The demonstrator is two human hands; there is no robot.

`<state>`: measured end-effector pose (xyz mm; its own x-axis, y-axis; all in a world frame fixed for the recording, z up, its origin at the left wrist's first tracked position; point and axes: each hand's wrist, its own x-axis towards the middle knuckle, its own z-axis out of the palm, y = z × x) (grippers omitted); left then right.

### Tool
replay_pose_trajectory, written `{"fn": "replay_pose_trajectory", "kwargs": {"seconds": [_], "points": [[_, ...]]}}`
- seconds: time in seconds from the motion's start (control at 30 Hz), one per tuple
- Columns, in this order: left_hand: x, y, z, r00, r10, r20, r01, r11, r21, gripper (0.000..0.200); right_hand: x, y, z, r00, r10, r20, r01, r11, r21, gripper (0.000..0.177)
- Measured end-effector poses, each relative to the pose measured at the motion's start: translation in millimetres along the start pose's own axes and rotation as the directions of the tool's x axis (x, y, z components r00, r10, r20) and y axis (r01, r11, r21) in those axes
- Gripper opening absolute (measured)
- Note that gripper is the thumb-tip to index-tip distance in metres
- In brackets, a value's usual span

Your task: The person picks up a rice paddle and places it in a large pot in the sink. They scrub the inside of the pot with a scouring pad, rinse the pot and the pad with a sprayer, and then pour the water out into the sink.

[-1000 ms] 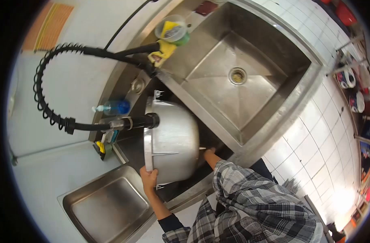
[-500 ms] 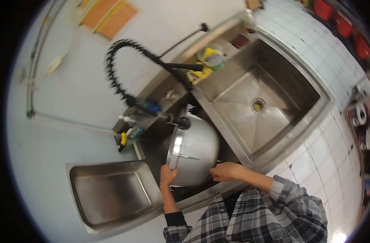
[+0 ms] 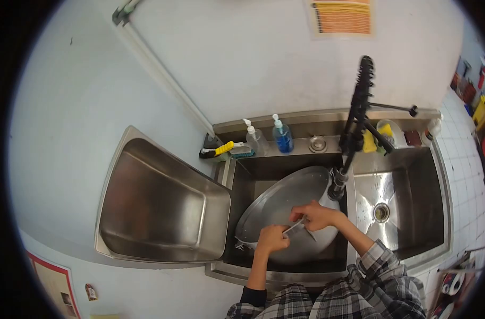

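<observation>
A large silver metal pot [image 3: 277, 204] lies tilted in the left sink basin [image 3: 243, 181], its mouth facing up and to the left. My left hand [image 3: 273, 239] is closed on the near part of the pot's rim. Just to its right, my right hand [image 3: 314, 215] also grips the rim, fingers curled over the edge toward the inside. A short bright stretch of rim shows between the two hands. The black spray head of the faucet [image 3: 338, 183] hangs beside the pot's right end. Part of the pot's outer wall is hidden by my hands.
A deep rectangular steel pan [image 3: 162, 207] stands left of the sink. Along the back ledge are a yellow-handled brush [image 3: 221, 150], a clear pump bottle [image 3: 256, 142], a blue-liquid pump bottle [image 3: 283, 139] and a drain strainer [image 3: 317, 143]. The right basin [image 3: 372, 228] has a drain.
The pot has tipped and turned, so its inside now shows. My right hand has moved from the pot's side to its rim. The camera view has rotated.
</observation>
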<state>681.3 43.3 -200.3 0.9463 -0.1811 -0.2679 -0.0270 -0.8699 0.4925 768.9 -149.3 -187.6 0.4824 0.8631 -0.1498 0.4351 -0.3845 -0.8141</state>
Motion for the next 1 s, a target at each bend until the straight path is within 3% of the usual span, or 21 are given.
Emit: {"fn": "replay_pose_trajectory", "kwargs": {"seconds": [0.03,0.1,0.17,0.23,0.27,0.33,0.37,0.43,0.47,0.5,0.53,0.57,0.6,0.63,0.67,0.7,0.73,0.8,0.83,0.9,1.0], "points": [[0,1,1,1.000,0.022,-0.003,-0.022,1.000,-0.017,0.039,7,4,-6,1.000,0.002,0.024,-0.002,1.000,-0.009,0.042],[-3,-2,10,1.000,0.024,0.013,-0.024,1.000,-0.018,0.041,21,-3,-28,0.972,0.012,-0.233,0.081,0.920,0.384,0.039],[-3,0,17,0.999,0.022,0.040,-0.022,1.000,-0.009,0.044,57,35,-30,0.862,-0.071,-0.502,0.065,0.997,-0.028,0.034],[-6,4,20,0.998,0.036,0.058,-0.037,0.999,0.001,0.041,83,24,-37,0.702,0.258,-0.664,-0.463,0.873,-0.151,0.032],[-6,6,19,0.998,0.027,0.060,-0.027,1.000,0.001,0.041,95,32,-37,0.707,0.259,-0.658,-0.459,0.876,-0.148,0.032],[-8,10,17,0.992,0.040,0.122,-0.038,0.999,-0.014,0.041,114,56,-33,0.558,0.381,-0.738,-0.701,0.692,-0.173,0.032],[-9,9,15,0.991,0.042,0.124,-0.040,0.999,-0.017,0.041,111,59,-38,0.557,0.383,-0.737,-0.704,0.689,-0.173,0.032],[-10,11,15,0.994,0.046,0.098,-0.042,0.998,-0.036,0.040,95,59,-51,0.840,0.409,-0.357,-0.513,0.813,-0.276,0.030],[-9,8,18,0.993,0.055,0.100,-0.051,0.998,-0.044,0.040,84,49,-58,0.915,0.288,-0.283,-0.357,0.905,-0.233,0.027],[-9,4,22,0.994,0.076,0.075,-0.072,0.996,-0.054,0.041,68,32,-68,0.964,0.151,-0.217,-0.191,0.965,-0.179,0.024],[-7,1,24,0.994,0.097,0.047,-0.094,0.994,-0.063,0.042,53,-3,-77,0.945,0.115,-0.305,-0.177,0.967,-0.181,0.020],[-7,1,24,0.993,0.111,0.046,-0.107,0.992,-0.071,0.042,40,-44,-84,0.917,0.080,-0.391,-0.163,0.969,-0.184,0.016],[-7,1,24,0.993,0.104,0.047,-0.101,0.992,-0.077,0.042,30,-76,-94,0.800,-0.227,-0.555,-0.059,0.892,-0.449,0.015],[-6,2,22,0.994,0.097,0.051,-0.093,0.992,-0.082,0.042,18,-103,-106,0.607,-0.535,-0.588,-0.031,0.723,-0.690,0.015],[-6,4,21,0.992,0.110,0.056,-0.105,0.991,-0.085,0.042,6,-125,-122,0.450,-0.646,-0.616,-0.072,0.661,-0.747,0.015],[-6,6,18,0.991,0.110,0.071,-0.105,0.992,-0.073,0.041,-9,-146,-133,0.315,-0.734,-0.602,-0.453,0.441,-0.775,0.019],[-7,7,17,0.991,0.107,0.085,-0.102,0.993,-0.059,0.041,-13,-156,-154,0.138,-0.802,-0.581,-0.613,0.391,-0.686,0.034],[-6,7,16,0.990,0.102,0.102,-0.099,0.994,-0.033,0.041,-26,-183,-185,0.150,-0.657,-0.739,-0.797,0.362,-0.484,0.054],[-5,7,16,0.989,0.091,0.113,-0.091,0.996,-0.007,0.042,-30,-177,-196,0.148,-0.657,-0.739,-0.800,0.360,-0.481,0.054],[-3,7,14,0.990,0.082,0.111,-0.081,0.997,-0.006,0.042,-49,-156,-216,0.345,-0.412,-0.843,-0.554,0.636,-0.537,0.070],[0,6,9,0.991,0.055,0.126,-0.054,0.998,-0.013,0.043,-89,-141,-218,0.235,-0.374,-0.897,-0.520,0.731,-0.441,0.075]]}}
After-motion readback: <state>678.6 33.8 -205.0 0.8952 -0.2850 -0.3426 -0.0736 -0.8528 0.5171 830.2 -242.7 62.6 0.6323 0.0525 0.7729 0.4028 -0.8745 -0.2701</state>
